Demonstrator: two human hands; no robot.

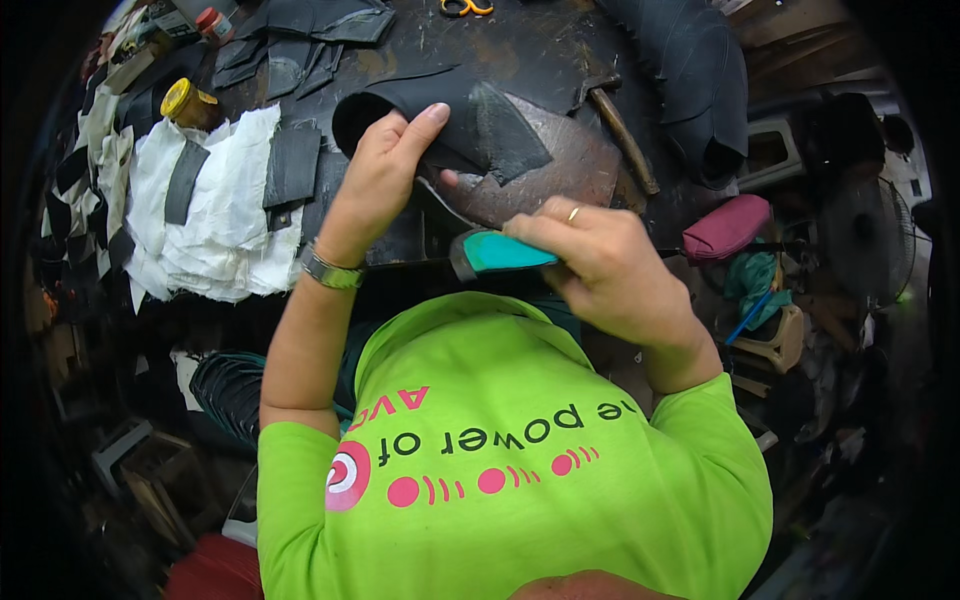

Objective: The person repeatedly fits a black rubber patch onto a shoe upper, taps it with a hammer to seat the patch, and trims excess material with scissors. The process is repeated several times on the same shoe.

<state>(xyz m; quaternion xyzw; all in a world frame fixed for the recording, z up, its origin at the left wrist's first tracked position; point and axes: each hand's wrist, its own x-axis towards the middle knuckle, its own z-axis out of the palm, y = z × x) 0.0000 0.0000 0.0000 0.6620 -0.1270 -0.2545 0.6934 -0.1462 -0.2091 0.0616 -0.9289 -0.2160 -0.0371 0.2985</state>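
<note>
My left hand (385,170) is closed on a black leather piece (437,98), thumb on top, its left end curled into a dark loop. A pointed, duller flap (508,138) of black material lies across a worn reddish-brown slab (575,165) at the table's near edge. My right hand (605,255) grips a flat knife (500,252) wrapped in teal, with a grey blade end pointing left. This knife is just in front of the slab, below the leather. Fingers of my left hand are partly hidden under the piece.
A hammer (622,135) lies right of the slab, near a large black leather roll (690,80). At left are white cloth sheets (215,245) with black strips, a yellow-lidded jar (190,103) and black scraps (300,45). Orange-handled scissors (467,8) rest at the far edge.
</note>
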